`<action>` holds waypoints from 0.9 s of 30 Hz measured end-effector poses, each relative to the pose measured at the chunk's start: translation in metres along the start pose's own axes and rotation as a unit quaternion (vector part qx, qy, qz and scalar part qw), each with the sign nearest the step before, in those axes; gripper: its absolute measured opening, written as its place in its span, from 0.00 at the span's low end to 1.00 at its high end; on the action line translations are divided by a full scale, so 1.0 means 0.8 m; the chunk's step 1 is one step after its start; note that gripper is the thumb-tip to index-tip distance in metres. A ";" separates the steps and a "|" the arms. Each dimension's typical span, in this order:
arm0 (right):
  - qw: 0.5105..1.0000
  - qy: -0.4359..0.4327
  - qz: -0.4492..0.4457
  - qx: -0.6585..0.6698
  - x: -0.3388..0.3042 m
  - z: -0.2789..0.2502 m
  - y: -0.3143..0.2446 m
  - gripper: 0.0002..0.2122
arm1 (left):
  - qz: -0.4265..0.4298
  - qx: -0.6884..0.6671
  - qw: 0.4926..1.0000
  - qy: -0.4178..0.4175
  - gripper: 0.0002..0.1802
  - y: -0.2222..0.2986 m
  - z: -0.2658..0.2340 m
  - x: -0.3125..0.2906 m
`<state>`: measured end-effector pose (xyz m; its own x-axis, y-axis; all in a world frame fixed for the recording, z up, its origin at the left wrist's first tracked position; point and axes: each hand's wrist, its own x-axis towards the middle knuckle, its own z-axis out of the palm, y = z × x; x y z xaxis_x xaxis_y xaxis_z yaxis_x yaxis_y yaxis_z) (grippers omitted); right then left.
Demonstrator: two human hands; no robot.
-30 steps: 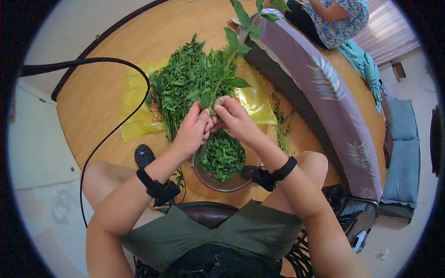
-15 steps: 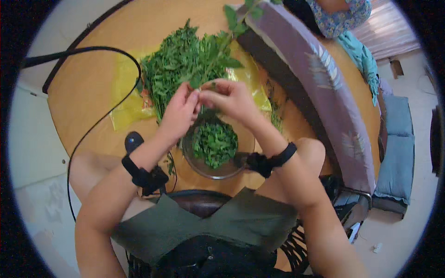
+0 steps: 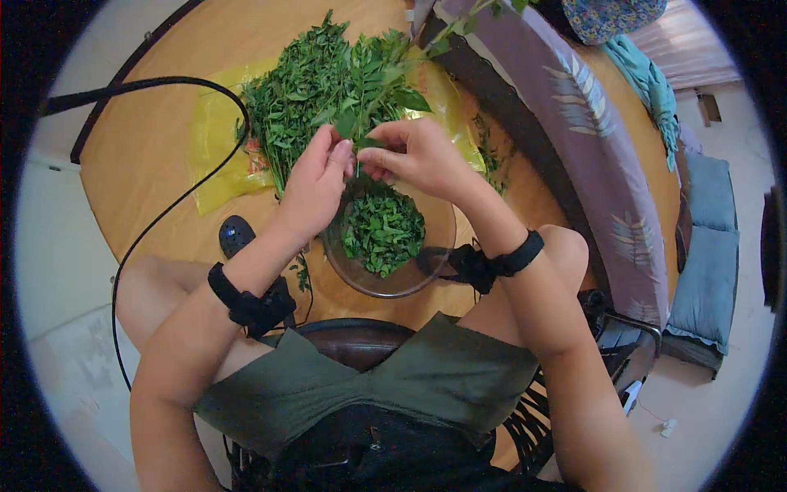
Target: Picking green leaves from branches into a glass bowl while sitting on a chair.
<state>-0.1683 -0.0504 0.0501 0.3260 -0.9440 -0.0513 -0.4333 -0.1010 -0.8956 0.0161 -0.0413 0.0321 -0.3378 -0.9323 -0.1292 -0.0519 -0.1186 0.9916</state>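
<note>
Above a clear bowl [image 3: 392, 291] of picked green leaves [image 3: 384, 234], both my hands are close together at a long leafy stem [image 3: 402, 75]. My left hand [image 3: 316, 182] pinches the stem's lower end between thumb and fingers. Just to its right, my right hand [image 3: 420, 157] has its thumb and fingers closed at the leaves by the same stem; what lies between the fingertips is mostly hidden. The stem's top slants away to the upper right. Behind my hands a heap of leafy stems [image 3: 291, 102] lies on a yellow plastic bag [image 3: 215, 176].
A sofa with a lilac leaf-patterned cover [image 3: 566, 123] runs along the right. A black cable [image 3: 176, 197] loops down the left side. A dark clog [image 3: 236, 235] stands left of the bowl. Loose leaf scraps [image 3: 490, 156] lie beside the bag. Another person's flowered clothing [image 3: 615, 18] shows at the upper right.
My hands have drawn slightly apart, with the right fingertips now lower beside the stem. The stem's top has tilted further to the right. The whole view has shifted a little.
</note>
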 end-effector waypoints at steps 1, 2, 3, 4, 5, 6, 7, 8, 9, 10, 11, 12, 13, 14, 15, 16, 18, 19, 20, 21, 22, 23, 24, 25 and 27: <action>1.000 0.001 -0.002 0.000 -0.001 -0.003 -0.003 0.12 | -0.004 -0.025 1.000 0.015 0.07 0.002 0.000 0.000; 0.999 -0.035 0.012 -0.010 -0.004 -0.006 -0.007 0.11 | -0.002 -0.023 1.000 0.016 0.07 -0.001 -0.004 0.003; 0.997 -0.069 0.025 -0.024 -0.006 -0.013 -0.011 0.09 | 0.009 -0.014 1.000 0.013 0.07 -0.004 -0.011 0.011; 0.997 -0.065 0.022 -0.027 -0.011 -0.020 -0.012 0.09 | 0.020 -0.006 1.000 0.012 0.08 -0.006 -0.016 0.017; 0.988 -0.121 0.074 -0.060 -0.019 -0.026 -0.012 0.10 | 0.017 0.002 1.000 0.005 0.06 -0.010 -0.019 0.018; 0.973 -0.174 0.118 -0.092 -0.020 -0.031 -0.012 0.10 | 0.025 0.009 1.000 0.007 0.06 -0.006 -0.022 0.017; 0.974 -0.168 0.114 -0.096 -0.026 -0.036 -0.008 0.10 | 0.012 -0.021 0.999 -0.021 0.06 -0.004 -0.021 0.013; 0.955 -0.223 0.147 -0.126 -0.031 -0.039 0.000 0.11 | -0.003 -0.051 0.997 -0.050 0.05 -0.003 -0.021 0.012; 0.929 -0.280 0.187 -0.153 -0.039 -0.040 0.002 0.12 | -0.007 -0.084 0.995 -0.059 0.06 -0.003 -0.019 0.005; 0.929 -0.278 0.189 -0.154 -0.042 -0.041 0.006 0.12 | -0.007 -0.086 0.994 -0.062 0.06 -0.001 -0.019 0.004; 0.937 -0.244 0.150 -0.200 -0.044 -0.043 0.009 0.14 | -0.004 -0.078 0.995 -0.068 0.06 0.003 -0.020 0.004; 0.940 -0.210 0.111 -0.246 -0.046 -0.045 0.010 0.16 | -0.001 -0.070 0.995 -0.074 0.07 0.005 -0.020 0.004; 0.939 -0.210 0.112 -0.248 -0.047 -0.047 0.010 0.16 | -0.001 -0.072 0.995 -0.075 0.07 0.006 -0.016 0.003; 0.958 -0.179 0.100 -0.201 -0.049 -0.050 0.010 0.18 | -0.014 -0.084 0.993 -0.077 0.08 0.007 -0.012 0.001; 0.974 -0.146 0.083 -0.155 -0.045 -0.051 0.006 0.20 | -0.025 -0.093 0.992 -0.078 0.10 0.011 -0.012 0.003; 0.974 -0.144 0.080 -0.156 -0.044 -0.049 0.002 0.20 | -0.021 -0.091 0.993 -0.078 0.10 0.012 -0.011 0.002; 0.999 -0.033 0.026 -0.028 -0.045 -0.041 -0.010 0.23 | -0.012 -0.082 0.993 -0.086 0.14 0.012 -0.006 -0.003; 0.999 -0.031 0.024 -0.028 -0.041 -0.039 -0.013 0.23 | -0.030 -0.088 0.992 -0.090 0.17 0.015 -0.005 -0.005; 0.999 0.007 0.007 -0.034 -0.037 -0.038 -0.016 0.21 | -0.028 -0.085 0.992 -0.090 0.17 0.015 -0.004 -0.003; 0.998 0.043 -0.010 -0.036 -0.035 -0.035 -0.017 0.19 | -0.021 -0.099 0.990 -0.103 0.17 0.013 -0.003 -0.003; 0.998 0.043 -0.011 -0.034 -0.033 -0.034 -0.019 0.19 | -0.014 -0.112 0.987 -0.116 0.17 0.012 -0.002 -0.003; 0.999 0.036 0.032 -0.004 -0.031 -0.034 -0.021 0.17 | -0.032 -0.091 0.989 -0.113 0.16 0.012 -0.002 -0.003; 0.996 0.028 0.075 0.026 -0.030 -0.034 -0.022 0.15 | -0.032 -0.088 0.989 -0.113 0.16 0.012 -0.003 -0.003; 0.996 0.030 0.074 0.027 -0.030 -0.033 -0.021 0.15 | -0.035 -0.082 0.989 -0.121 0.16 0.010 -0.004 -0.003; 0.997 0.003 0.065 0.032 -0.031 -0.033 -0.018 0.11 | -0.039 -0.075 0.988 -0.131 0.17 0.005 -0.004 -0.002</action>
<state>-0.1923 -0.0340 0.0759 0.2663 -0.9495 -0.1660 -0.4171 0.0418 -0.9079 0.0197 -0.0415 0.0366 -0.5716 -0.7999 -0.1827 0.0456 -0.2533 0.9663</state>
